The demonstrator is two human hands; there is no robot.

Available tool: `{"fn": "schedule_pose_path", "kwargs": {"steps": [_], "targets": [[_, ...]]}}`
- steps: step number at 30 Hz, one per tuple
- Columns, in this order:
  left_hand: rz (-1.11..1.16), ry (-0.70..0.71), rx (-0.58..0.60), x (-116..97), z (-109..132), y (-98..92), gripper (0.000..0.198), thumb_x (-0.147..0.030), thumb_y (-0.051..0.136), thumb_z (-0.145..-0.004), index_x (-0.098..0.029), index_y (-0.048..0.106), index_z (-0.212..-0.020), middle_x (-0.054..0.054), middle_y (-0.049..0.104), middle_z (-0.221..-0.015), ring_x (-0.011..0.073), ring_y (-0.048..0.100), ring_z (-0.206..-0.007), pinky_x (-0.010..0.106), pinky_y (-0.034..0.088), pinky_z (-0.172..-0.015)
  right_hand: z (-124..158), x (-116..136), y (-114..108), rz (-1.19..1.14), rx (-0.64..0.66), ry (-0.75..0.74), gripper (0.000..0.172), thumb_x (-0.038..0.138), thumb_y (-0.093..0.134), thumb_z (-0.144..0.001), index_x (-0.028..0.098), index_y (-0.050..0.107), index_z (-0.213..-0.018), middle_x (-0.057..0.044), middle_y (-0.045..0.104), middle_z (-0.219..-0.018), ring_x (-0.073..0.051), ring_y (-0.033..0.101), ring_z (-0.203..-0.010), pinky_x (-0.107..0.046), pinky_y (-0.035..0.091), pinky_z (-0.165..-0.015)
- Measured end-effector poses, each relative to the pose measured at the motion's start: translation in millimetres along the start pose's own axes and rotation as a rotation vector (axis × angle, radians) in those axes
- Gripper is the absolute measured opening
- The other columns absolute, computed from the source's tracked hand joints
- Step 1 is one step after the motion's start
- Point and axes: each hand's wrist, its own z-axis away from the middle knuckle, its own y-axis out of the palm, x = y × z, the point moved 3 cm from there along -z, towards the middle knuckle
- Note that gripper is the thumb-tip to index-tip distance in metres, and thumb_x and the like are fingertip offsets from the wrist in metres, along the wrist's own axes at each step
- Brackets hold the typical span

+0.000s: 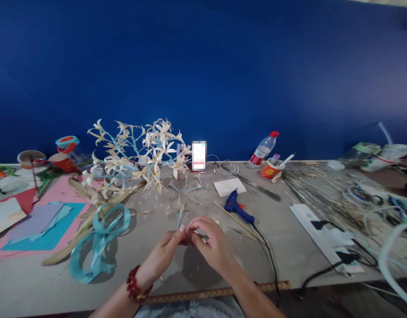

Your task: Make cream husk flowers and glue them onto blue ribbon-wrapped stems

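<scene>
My left hand (166,252) and my right hand (214,245) meet above the near middle of the table, fingers pinched together at the tips. What they grip is hidden between the fingers. Just beyond the fingertips is a small pale flower (180,206) of dried husk on a light blue stem; whether that stem is in my fingers or lies behind them I cannot tell. Farther off stands a large bunch of similar husk flowers (157,152) on blue stems. A coil of translucent blue tape (87,260) lies left of my hands.
Right of my hands are a blue glue gun (236,206), its cord, a thin stick (236,218) and a white power strip (317,240). Coloured paper (54,229) and dried husks (66,245) lie left. A bottle (263,150), a red cup (271,169) and wires (302,190) are behind.
</scene>
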Motion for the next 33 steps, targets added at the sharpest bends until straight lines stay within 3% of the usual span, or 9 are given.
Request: {"fn": "schedule_pose_path", "kwargs": {"steps": [3,6,8,10,14,21,24,26,33], "targets": [[-0.233,0.202,0.084,-15,1,-3.5,0.04,-0.045,0.044,-0.093,-0.018,0.073,-0.091,0.008,0.074,-0.092,0.023,0.066,-0.092,0.037,0.049,-0.088,4,-10,-4,-0.1,-0.059,0.133,0.006,0.023,0.052,-0.091,0.021,0.057,-0.088,-0.002,0.061,-0.086,-0.017,0.056,-0.083,-0.027,0.042,-0.075],[-0.54,0.527,-0.078,-30,4,-9.6,0.02,-0.033,0.059,-0.087,-0.023,0.068,-0.102,0.006,0.07,-0.105,0.0228,0.062,-0.102,0.043,0.042,-0.098,7,-19,-4,-0.338,-0.119,0.265,0.018,0.035,0.051,-0.093,0.021,0.054,-0.082,0.002,0.053,-0.072,-0.013,0.051,-0.067,-0.024,0.04,-0.062],[-0.687,0.708,-0.178,-37,7,-9.3,0.021,-0.026,0.064,-0.084,-0.026,0.066,-0.105,0.005,0.069,-0.107,0.0223,0.06,-0.104,0.05,0.03,-0.108,10,-22,0,-0.502,-0.099,0.335,0.024,0.041,0.059,-0.087,0.02,0.053,-0.076,0.004,0.048,-0.065,-0.012,0.046,-0.06,-0.022,0.036,-0.057],[-0.762,0.84,-0.189,-42,10,-4.6,0.021,-0.02,0.065,-0.083,-0.028,0.065,-0.103,0.003,0.069,-0.103,0.0207,0.06,-0.101,0.055,0.02,-0.111,12,-23,7,-0.667,-0.067,0.413,0.029,0.043,0.069,-0.079,0.019,0.054,-0.071,0.006,0.046,-0.059,-0.01,0.043,-0.054,-0.021,0.033,-0.053],[-0.712,0.989,-0.137,-47,16,6.2,0.024,-0.009,0.064,-0.081,-0.027,0.065,-0.098,0.0,0.068,-0.093,0.0184,0.06,-0.094,0.057,0.02,-0.111,17,-24,19,-0.985,-0.023,0.524,0.039,0.041,0.08,-0.067,0.019,0.049,-0.064,0.008,0.046,-0.05,-0.007,0.038,-0.045,-0.02,0.029,-0.048],[-0.26,0.854,0.036,-37,16,12.3,0.014,-0.014,0.061,-0.086,-0.024,0.067,-0.094,0.002,0.065,-0.089,0.0176,0.061,-0.087,0.053,0.032,-0.105,17,-19,19,-1.085,-0.052,0.44,0.044,0.035,0.087,-0.059,0.017,0.047,-0.059,0.007,0.051,-0.055,-0.005,0.042,-0.048,-0.018,0.031,-0.048],[-0.133,0.828,0.143,-38,16,13.6,0.004,-0.024,0.063,-0.086,-0.022,0.066,-0.087,0.002,0.064,-0.082,0.0182,0.061,-0.083,0.052,0.034,-0.103,19,-18,24,-1.199,0.112,0.482,0.046,0.035,0.089,-0.056,0.017,0.047,-0.061,0.006,0.053,-0.056,-0.005,0.043,-0.046,-0.018,0.033,-0.047],[-0.11,0.832,0.206,-42,15,13.2,0.005,-0.026,0.062,-0.086,-0.021,0.065,-0.085,0.002,0.064,-0.078,0.018,0.06,-0.081,0.051,0.036,-0.101,21,-19,28,-1.272,0.209,0.516,0.048,0.036,0.089,-0.055,0.018,0.045,-0.06,0.006,0.053,-0.055,-0.005,0.042,-0.044,-0.018,0.034,-0.045],[-0.137,0.802,0.355,-51,6,5.8,0.005,-0.02,0.06,-0.088,-0.019,0.062,-0.084,0.004,0.063,-0.075,0.0185,0.059,-0.079,0.044,0.044,-0.089,23,-22,34,-1.374,0.263,0.578,0.041,0.028,0.086,-0.061,0.018,0.047,-0.063,0.008,0.051,-0.051,-0.004,0.041,-0.041,-0.017,0.036,-0.043]]}}
